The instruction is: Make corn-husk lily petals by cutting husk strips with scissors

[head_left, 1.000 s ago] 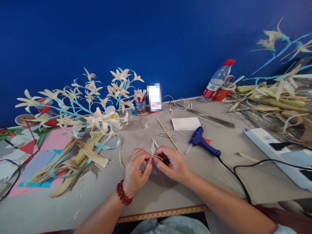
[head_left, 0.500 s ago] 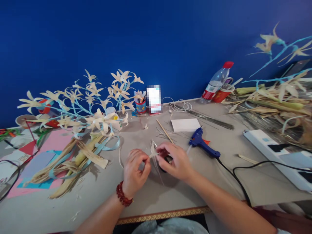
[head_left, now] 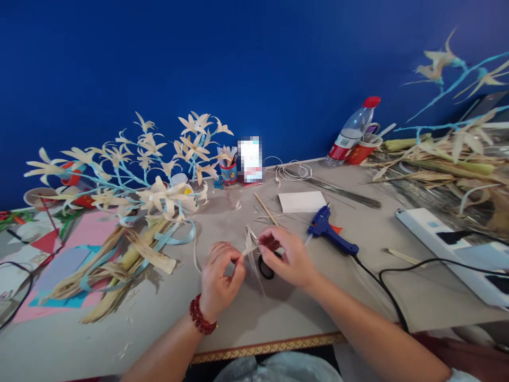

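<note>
My left hand (head_left: 222,276) pinches the end of a pale strip of corn husk (head_left: 250,250) between thumb and index finger. The strip reaches across to the fingertips of my right hand (head_left: 289,257), which are curled and closed at its other end. Under my hands lie scissors with a black handle (head_left: 265,269), partly hidden by my right hand. More thin pale husk strips (head_left: 256,273) are by the scissors. A thin wooden stick (head_left: 266,209) and some wires lie just beyond.
A blue glue gun (head_left: 328,231) lies on the right, its cord running to a white power strip (head_left: 445,249). Husk flowers on blue stems (head_left: 163,196) and dried husks (head_left: 115,270) spread on the left. A bottle (head_left: 352,135) and a red cup (head_left: 362,151) stand at the back.
My right hand has shifted slightly up and to the right, showing more of the husk strip and of the scissors' handle. My left hand stays in nearly the same place.
</note>
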Motion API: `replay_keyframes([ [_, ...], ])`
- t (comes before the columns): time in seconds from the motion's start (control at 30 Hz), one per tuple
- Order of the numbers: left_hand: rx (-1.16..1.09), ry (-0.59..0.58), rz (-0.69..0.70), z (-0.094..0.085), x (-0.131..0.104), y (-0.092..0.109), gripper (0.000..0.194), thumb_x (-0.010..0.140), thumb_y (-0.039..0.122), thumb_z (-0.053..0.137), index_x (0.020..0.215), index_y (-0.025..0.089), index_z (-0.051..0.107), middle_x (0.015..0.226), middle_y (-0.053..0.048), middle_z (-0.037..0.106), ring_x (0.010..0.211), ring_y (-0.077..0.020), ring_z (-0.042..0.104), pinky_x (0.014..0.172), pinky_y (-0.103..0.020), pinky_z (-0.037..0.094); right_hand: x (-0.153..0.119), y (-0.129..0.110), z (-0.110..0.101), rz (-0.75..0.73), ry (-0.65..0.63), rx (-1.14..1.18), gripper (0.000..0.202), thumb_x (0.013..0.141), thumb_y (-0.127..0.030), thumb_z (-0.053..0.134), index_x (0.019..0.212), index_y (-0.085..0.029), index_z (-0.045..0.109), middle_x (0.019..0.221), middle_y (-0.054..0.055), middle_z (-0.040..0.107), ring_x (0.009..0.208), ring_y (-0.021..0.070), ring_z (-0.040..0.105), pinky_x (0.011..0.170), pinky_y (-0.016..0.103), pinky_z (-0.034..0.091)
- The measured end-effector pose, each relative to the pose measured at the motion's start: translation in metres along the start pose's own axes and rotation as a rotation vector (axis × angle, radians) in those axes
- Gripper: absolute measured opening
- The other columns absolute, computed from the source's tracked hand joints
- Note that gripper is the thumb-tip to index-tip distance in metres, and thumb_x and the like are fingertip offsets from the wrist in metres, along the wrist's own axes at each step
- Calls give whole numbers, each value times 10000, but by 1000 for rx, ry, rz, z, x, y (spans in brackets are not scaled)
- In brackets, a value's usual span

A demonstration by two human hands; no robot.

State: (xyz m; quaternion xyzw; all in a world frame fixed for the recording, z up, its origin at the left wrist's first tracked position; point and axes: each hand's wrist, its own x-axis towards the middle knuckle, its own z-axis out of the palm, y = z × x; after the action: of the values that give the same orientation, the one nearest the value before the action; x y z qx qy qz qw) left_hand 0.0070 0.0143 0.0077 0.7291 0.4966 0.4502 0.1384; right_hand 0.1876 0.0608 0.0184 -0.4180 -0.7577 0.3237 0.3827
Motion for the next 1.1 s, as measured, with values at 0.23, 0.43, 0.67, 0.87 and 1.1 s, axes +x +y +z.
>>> replay_keyframes([
  [0.23,-4,-25,28,2,-1,1,127,797,85,535,794,212,533,740,-23,593,779,-185,563,869,-395,457,-4,-5,15,19,-126,62,88,816,-207,559,732,-189,574,609,-25,582,545,108,528,499,197,379],
  [0.43,4,31,22,2,-2,-3,135,799,76,533,789,210,522,738,-21,588,791,-182,562,868,-390,459,2,3,3,94,-10,-31,45,757,-151,570,764,-195,568,645,-10,596,578,128,550,511,203,402],
  [0.67,8,10,33,2,-2,-1,116,809,86,535,791,201,539,745,-27,605,800,-183,575,879,-391,456,-3,-3,14,73,-191,213,51,821,-231,547,811,-183,562,665,-26,558,577,103,524,509,180,394],
  [0.87,16,23,35,3,-2,-1,118,806,90,527,768,202,531,723,-20,593,767,-177,574,866,-383,463,-1,3,10,91,-67,-11,63,794,-194,550,732,-189,562,609,-28,559,546,107,507,496,195,347],
  [1.1,29,41,34,2,-1,-1,120,799,87,530,758,200,525,720,-24,591,761,-181,573,834,-375,470,0,-3,2,25,-66,-10,165,764,-164,546,925,-195,566,794,15,641,675,146,596,624,237,432],
])
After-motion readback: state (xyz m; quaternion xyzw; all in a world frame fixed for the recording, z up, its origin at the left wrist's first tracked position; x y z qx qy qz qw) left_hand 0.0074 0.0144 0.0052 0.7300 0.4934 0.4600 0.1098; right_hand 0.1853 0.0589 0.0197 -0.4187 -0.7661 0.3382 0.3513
